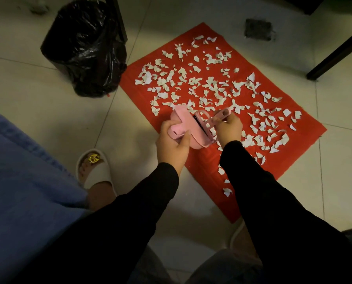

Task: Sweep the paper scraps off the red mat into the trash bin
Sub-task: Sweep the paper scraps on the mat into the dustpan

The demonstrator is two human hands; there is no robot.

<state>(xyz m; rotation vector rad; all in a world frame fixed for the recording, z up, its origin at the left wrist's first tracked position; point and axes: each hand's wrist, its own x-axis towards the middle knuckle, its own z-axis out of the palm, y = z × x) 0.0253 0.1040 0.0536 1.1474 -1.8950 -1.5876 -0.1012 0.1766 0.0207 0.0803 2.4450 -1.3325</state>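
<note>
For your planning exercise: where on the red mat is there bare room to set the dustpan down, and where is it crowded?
The red mat is bare along its far-left edge beside the trash bin, and at its near corner between the two sleeves. The middle and right are crowded with paper scraps.

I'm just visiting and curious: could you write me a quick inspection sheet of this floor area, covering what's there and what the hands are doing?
Surface: pale tiled floor with a red mat on it.
Job's things: white paper scraps spread across the mat; trash bin lined with a black bag, left of the mat.
Clutter: dark patch on the floor beyond the mat.
Hands: left hand grips a pink dustpan; right hand grips a pink brush handle.
Cables: nothing seen.
Surroundings: blue fabric, white slipper, dark furniture leg.
</note>
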